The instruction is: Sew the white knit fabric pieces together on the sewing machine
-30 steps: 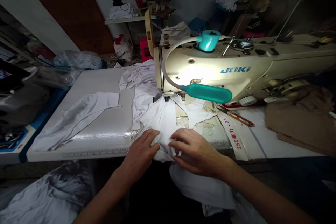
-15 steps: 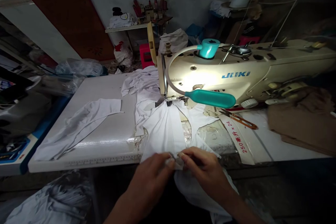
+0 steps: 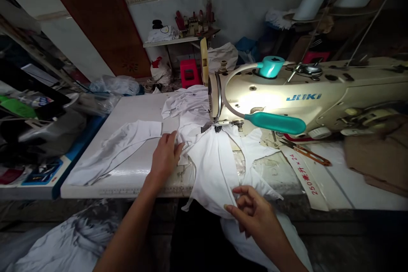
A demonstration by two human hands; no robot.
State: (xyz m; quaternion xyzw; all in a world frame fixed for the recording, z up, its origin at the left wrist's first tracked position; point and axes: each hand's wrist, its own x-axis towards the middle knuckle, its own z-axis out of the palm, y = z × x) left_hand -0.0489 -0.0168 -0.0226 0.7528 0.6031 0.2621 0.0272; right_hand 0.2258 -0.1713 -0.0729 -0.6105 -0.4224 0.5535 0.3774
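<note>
A white fabric piece (image 3: pixel 210 170) hangs from under the presser foot (image 3: pixel 218 128) of the sewing machine (image 3: pixel 270 93) and drapes over the table's front edge. At its right edge is my right hand (image 3: pixel 258 216), the thumb on the cloth and the fingers curled; it seems to hold that edge loosely. My left hand (image 3: pixel 165 157) is over the table left of the machine, thumb and fingers apart, holding nothing. It lies between a separate white cut piece (image 3: pixel 127 140) and the bunched white fabric (image 3: pixel 188 104) behind the needle.
Orange-handled thread snips (image 3: pixel 310 155) lie right of the needle, beside a strip with red print (image 3: pixel 307 178). Brown folded cloth (image 3: pixel 379 157) sits at the far right. A teal lamp (image 3: pixel 276 123) lights the machine. A red stool (image 3: pixel 190 73) stands behind.
My left hand has let go of the white fabric and moved left and up over the table. My right hand stays at the fabric's edge. The view has shifted, so everything appears further right.
</note>
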